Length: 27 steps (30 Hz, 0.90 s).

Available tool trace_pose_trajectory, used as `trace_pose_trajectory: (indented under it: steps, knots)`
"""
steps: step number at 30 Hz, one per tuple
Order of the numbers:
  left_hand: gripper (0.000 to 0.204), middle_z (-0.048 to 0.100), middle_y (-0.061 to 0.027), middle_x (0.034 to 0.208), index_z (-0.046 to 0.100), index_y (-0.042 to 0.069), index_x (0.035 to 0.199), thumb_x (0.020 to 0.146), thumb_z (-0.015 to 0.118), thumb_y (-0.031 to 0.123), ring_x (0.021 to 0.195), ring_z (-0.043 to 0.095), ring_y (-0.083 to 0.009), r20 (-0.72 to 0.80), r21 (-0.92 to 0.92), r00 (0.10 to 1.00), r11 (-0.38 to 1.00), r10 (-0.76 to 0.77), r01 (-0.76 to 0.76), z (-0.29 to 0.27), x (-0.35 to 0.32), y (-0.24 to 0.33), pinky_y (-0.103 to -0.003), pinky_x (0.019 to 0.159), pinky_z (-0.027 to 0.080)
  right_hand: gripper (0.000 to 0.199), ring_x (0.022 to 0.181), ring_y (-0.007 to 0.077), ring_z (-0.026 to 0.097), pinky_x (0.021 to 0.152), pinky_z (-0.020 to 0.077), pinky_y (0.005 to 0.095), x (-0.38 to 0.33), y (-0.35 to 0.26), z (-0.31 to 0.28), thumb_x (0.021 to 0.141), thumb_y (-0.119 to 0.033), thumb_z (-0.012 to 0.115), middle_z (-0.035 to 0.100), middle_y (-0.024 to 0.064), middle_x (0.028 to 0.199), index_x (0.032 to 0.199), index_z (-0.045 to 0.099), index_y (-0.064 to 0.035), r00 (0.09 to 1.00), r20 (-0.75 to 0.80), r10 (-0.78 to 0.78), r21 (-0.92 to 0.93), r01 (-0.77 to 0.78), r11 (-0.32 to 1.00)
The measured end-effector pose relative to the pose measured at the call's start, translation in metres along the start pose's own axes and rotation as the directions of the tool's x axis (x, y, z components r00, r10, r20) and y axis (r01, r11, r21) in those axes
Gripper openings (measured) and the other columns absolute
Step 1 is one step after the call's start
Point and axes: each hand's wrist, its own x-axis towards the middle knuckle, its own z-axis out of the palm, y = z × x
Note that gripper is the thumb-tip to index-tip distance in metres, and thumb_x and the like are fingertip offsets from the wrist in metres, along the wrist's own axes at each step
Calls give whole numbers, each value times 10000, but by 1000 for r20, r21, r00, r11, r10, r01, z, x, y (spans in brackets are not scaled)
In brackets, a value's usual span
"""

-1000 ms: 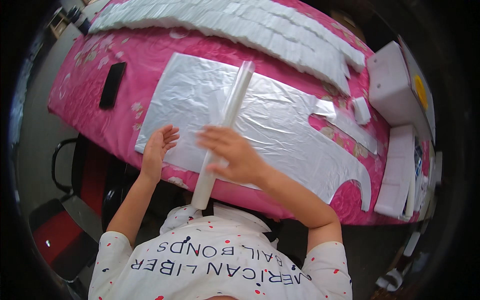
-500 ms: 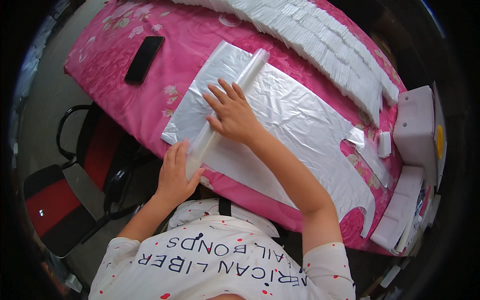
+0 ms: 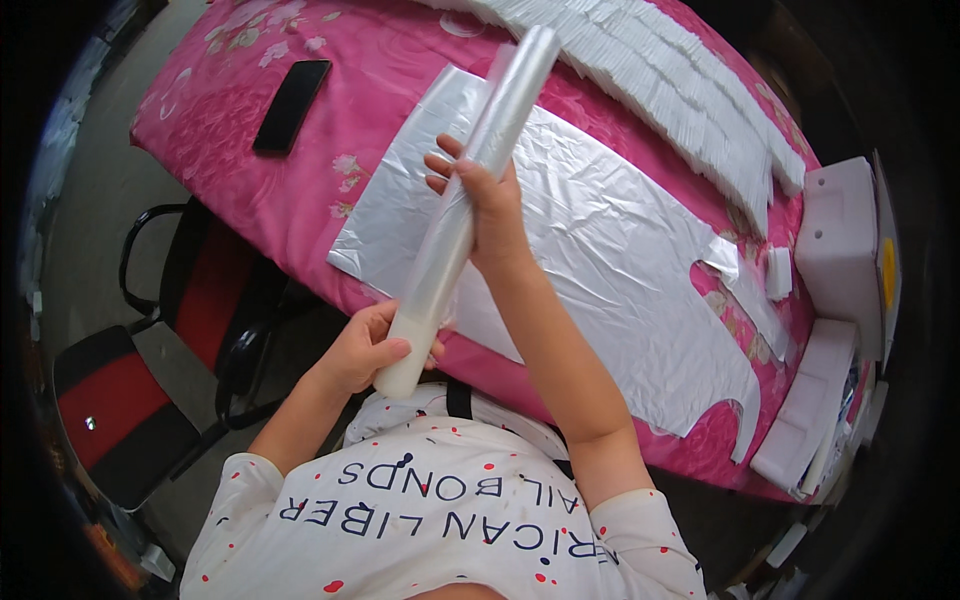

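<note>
A long roll of clear plastic film is held up at a slant in both my hands, above the table. My left hand grips its near end, thumb on top. Around its upper middle, my right hand is closed, with the thumb across the film and the fingertips showing on the far side. Beneath the roll lies a flat, creased sheet of silvery plastic, with curved cut-outs along its right end. The roll hides part of that sheet.
A pink floral tablecloth covers the table. A black phone lies at the upper left. Rows of stacked white folded pieces line the far side. White boxes stand at the right edge; a red and black chair is at the left.
The roll has been lifted off the silvery sheet. My right hand, which lay flat on it with fingers spread, now wraps round it; my left hand has closed on the near end.
</note>
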Motion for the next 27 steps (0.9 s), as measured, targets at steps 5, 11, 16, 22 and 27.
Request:
trace_pose_trajectory:
  steps: [5,11,16,22,27]
  knots:
    - [602,581,-182,1102,470,-35,1203,748,653,315,769,599,-156,277,-355,960,924,-43,144,25,17,6,-287,694,511,676,846,191,596,734,519,321,-24,-57,-6,724,-197,679,539,151,1006,1238,305,33,998,-27,-50,-44,48,998]
    - [427,563,-64,782,515,14,1050,715,695,208,641,554,-124,-13,316,989,938,-146,142,60,36,15,-278,590,483,653,791,167,582,706,514,311,-35,-75,-28,733,-178,673,540,117,924,1237,309,23,979,-144,-146,-161,123,979]
    - [463,543,-48,723,515,11,1013,667,737,224,600,551,-123,231,83,943,971,-239,225,69,33,3,-273,551,471,636,770,155,568,694,512,300,-50,-93,-38,740,-174,660,523,91,883,1236,310,17,983,-109,-148,25,152,988]
    - [406,566,-57,770,524,17,1022,736,663,270,653,553,-125,120,282,964,939,-236,195,78,39,-1,-268,608,469,597,754,162,575,673,507,303,-55,-102,-58,737,-187,667,532,105,891,1197,343,14,962,-255,-100,-85,81,993]
    - [380,583,-53,783,533,27,985,794,628,342,661,560,-122,-208,106,944,953,-257,283,79,53,-4,-267,610,462,565,797,182,576,671,489,304,-51,-93,-63,739,-238,693,539,118,901,1132,384,24,922,-340,-186,-206,120,971]
